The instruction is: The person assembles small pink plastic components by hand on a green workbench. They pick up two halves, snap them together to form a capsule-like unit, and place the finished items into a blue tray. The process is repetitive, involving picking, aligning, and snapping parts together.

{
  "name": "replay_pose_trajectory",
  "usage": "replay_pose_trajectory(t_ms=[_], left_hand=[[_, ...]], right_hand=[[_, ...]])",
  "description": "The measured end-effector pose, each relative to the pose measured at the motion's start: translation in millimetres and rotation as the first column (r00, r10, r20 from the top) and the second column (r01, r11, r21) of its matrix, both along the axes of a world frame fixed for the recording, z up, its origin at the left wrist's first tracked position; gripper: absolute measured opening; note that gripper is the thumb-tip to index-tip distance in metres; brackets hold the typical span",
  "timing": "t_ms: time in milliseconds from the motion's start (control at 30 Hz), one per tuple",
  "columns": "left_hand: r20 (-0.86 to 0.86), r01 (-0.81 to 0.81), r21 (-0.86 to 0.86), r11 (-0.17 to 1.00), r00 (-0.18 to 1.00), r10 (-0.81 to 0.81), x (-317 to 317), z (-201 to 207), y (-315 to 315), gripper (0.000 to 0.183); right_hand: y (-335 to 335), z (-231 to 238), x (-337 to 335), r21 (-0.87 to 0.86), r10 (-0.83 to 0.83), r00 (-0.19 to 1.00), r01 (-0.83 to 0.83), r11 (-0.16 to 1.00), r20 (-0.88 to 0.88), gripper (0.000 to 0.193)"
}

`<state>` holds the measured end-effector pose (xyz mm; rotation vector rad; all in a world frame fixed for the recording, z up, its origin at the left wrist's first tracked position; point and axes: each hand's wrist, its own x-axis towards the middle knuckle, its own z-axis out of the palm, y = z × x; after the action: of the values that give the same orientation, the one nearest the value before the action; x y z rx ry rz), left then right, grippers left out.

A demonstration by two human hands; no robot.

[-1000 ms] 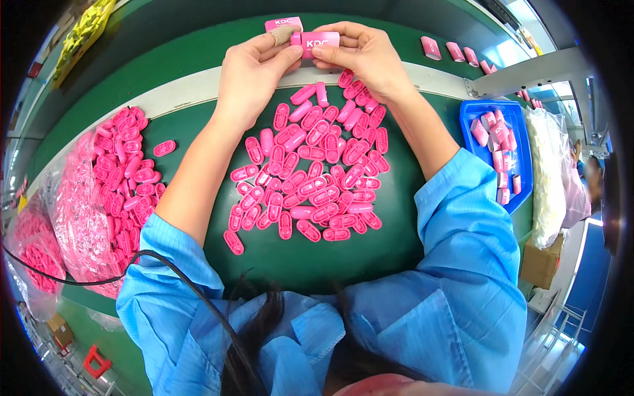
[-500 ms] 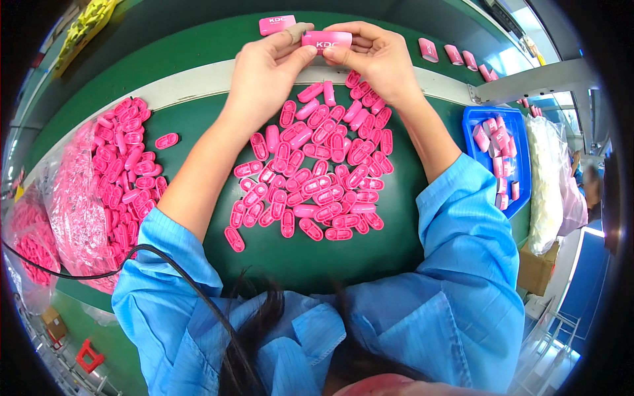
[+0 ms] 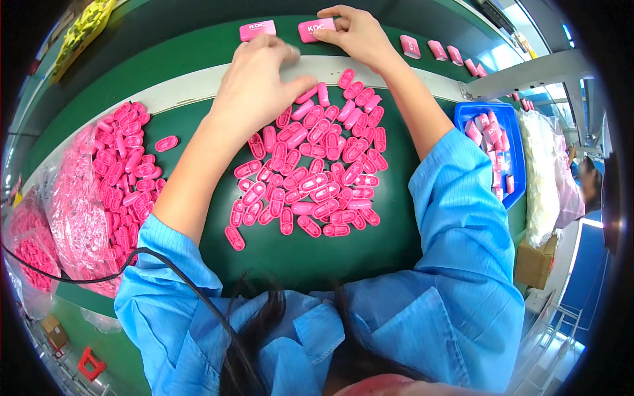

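Note:
My right hand (image 3: 358, 38) grips a pink block-shaped plastic case (image 3: 316, 29) with pale lettering, thumb on its front, at the far strip of the green surface. My left hand (image 3: 254, 76) is to its left, slightly blurred, thumb spread away from the curled fingers, and no object shows in it. Its fingertips are close to a second pink case (image 3: 256, 30); whether they touch it I cannot tell. Between my forearms lies a spread of small pink oval plastic shells (image 3: 310, 165), some hollow side up, others smooth side up.
On the left, a clear plastic bag (image 3: 76, 191) spills more pink shells (image 3: 129, 158). A blue tray (image 3: 518, 165) at right holds several pink cases. More cases (image 3: 436, 51) line the far strip behind a pale rail (image 3: 191, 86). A black cable (image 3: 165, 257) crosses my left sleeve.
My hands have parted: the left let go of the pink case and moved back towards me, while the right keeps it, slightly left and farther away. The cases on the far strip have shifted left.

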<state>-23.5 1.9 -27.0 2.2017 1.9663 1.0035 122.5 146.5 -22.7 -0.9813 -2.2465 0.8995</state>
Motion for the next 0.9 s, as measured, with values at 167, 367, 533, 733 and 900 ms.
replay_pose_trajectory(t_ms=[167,367,533,733,900], left_hand=[[0.049,0.075,-0.203,0.976,0.997,-0.067,5,2,-3,0.027],[0.229,0.071,-0.107,0.992,0.972,-0.045,11,4,3,0.032],[0.637,0.216,-0.185,0.959,0.769,-0.050,3,-4,8,0.030],[0.940,0.473,-0.188,0.861,0.340,0.019,-3,-3,7,0.030],[0.979,0.550,-0.158,0.820,0.197,0.057,-7,-5,10,0.034]], right_hand=[[29,0,21,0.311,-0.186,0.983,0.175,0.934,0.006,0.036],[93,-22,128,0.609,-0.374,0.826,0.048,0.792,0.421,0.044],[23,10,75,-0.006,-0.250,0.952,0.255,0.967,0.178,0.037],[-23,12,38,-0.443,0.125,0.934,-0.273,0.854,-0.335,0.031],[-15,18,57,-0.241,0.166,0.985,-0.151,0.959,0.040,0.024]])
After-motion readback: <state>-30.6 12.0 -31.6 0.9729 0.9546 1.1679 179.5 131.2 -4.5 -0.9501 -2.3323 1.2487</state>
